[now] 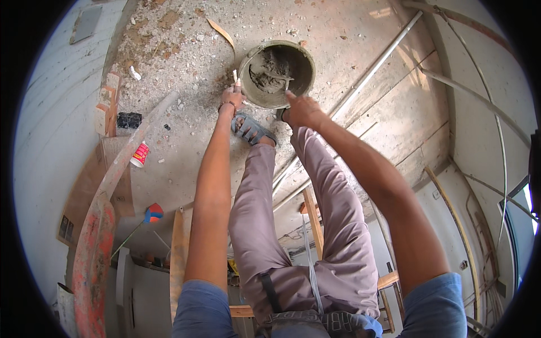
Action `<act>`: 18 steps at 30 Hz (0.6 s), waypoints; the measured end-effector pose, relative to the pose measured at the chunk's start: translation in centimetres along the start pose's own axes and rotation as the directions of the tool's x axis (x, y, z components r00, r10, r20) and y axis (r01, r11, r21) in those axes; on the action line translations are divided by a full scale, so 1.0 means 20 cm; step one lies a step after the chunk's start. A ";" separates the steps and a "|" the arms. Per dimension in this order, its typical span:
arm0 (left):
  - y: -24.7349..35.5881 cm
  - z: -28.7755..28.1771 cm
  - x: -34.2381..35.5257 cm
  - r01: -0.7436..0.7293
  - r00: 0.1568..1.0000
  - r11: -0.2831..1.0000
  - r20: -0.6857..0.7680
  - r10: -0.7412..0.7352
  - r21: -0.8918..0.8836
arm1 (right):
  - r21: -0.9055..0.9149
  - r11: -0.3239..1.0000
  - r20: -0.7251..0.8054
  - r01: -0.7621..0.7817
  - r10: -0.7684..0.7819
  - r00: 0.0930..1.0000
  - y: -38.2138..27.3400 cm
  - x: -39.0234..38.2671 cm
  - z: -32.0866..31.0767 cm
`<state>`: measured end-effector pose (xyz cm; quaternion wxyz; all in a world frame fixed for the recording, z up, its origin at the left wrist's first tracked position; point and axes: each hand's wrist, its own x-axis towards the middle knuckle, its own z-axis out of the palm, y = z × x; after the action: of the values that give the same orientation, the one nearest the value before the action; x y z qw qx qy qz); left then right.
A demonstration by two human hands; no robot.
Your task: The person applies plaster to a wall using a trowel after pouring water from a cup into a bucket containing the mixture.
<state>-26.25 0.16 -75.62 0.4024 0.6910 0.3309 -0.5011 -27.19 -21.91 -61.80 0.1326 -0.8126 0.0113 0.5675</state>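
In front of my feet stands a round bucket with grey wet mortar inside. My right hand is closed at its near right rim, gripping a trowel whose mortar-smeared blade lies in the mix. Beside the bucket's left rim, my left hand is closed around a short pale stick-like piece that points away from me. Whether this piece belongs to the bucket's handle, I cannot tell.
Rubble litters the floor at far left, with a curved wood strip. A red-and-white cup lies near bricks. Long pale poles lie at right. My sandalled foot is close to the bucket.
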 end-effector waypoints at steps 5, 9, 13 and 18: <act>-0.13 0.01 0.19 -0.139 0.988 0.982 -0.046 0.146 0.129 | 0.344 0.921 0.089 -0.184 0.164 0.983 0.08 0.01 -0.32; -0.12 -0.01 0.33 -0.235 0.949 0.933 -0.144 0.282 0.274 | 0.386 0.909 0.076 -0.156 0.137 0.988 -0.11 0.11 0.07; -0.29 0.02 0.31 -0.239 0.948 0.884 -0.103 0.303 0.403 | 0.461 0.882 0.139 -0.098 0.038 0.990 -0.08 -0.02 0.05; -0.23 -0.02 0.31 -0.323 0.907 0.878 -0.150 0.394 0.353 | 0.304 0.952 -0.148 0.041 0.004 0.989 -0.02 0.10 -0.13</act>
<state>-28.35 3.00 -82.49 0.3325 0.8470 0.1524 -0.3857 -23.96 -21.90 -62.70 0.2609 -0.8218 0.1011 0.4964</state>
